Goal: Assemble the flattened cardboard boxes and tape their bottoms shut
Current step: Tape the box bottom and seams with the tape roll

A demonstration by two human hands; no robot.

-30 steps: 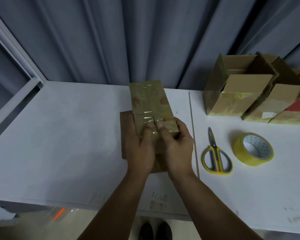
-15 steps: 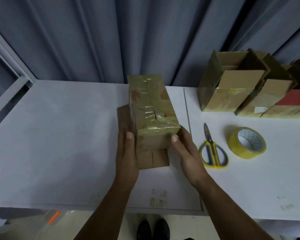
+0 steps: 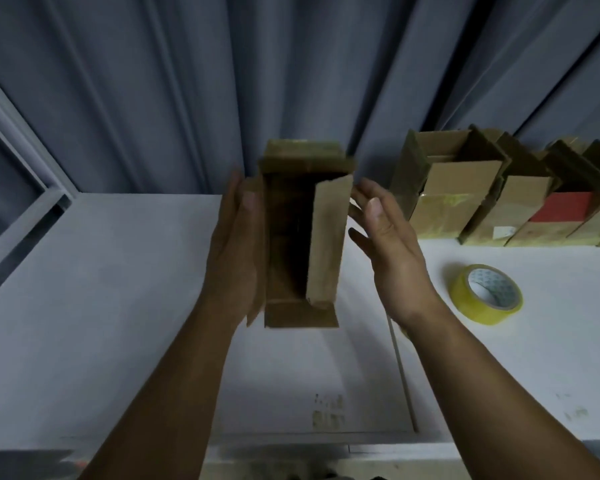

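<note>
Flat and straight-fingered, the left hand (image 3: 236, 251) presses its palm along the left wall of the tall brown cardboard box (image 3: 284, 237). The right hand (image 3: 388, 251) is spread wide with relaxed fingers just beside the box's right wall. The blur makes it impossible to tell whether its fingertips touch the cardboard. Neither hand curls round anything.

The box hangs above the white table (image 3: 101, 289), up and to the left of the yellow roll of packing tape (image 3: 482, 315). Its open mouth is turned toward the camera, so its dark inside shows. One long pale flap (image 3: 326, 237) leans in over the opening on the side nearer the roll. The bottom faces away and cannot be seen.

Behind the roll, against the grey pleated curtain (image 3: 153, 98), stands a row of assembled brown cardboard boxes (image 3: 465, 199), one with a red panel.

As I judge it, the weak point is the hold. With one flat palm on one wall and the other hand perhaps clear of it, only friction may be carrying the box, so it could slide or tip and drop to the table. Squeezing harder to stop that could buckle the thin walls or strain the hidden bottom. If it is swung toward the row behind the roll, a careless set-down could knock the leaning boxes over or clip the roll.
</note>
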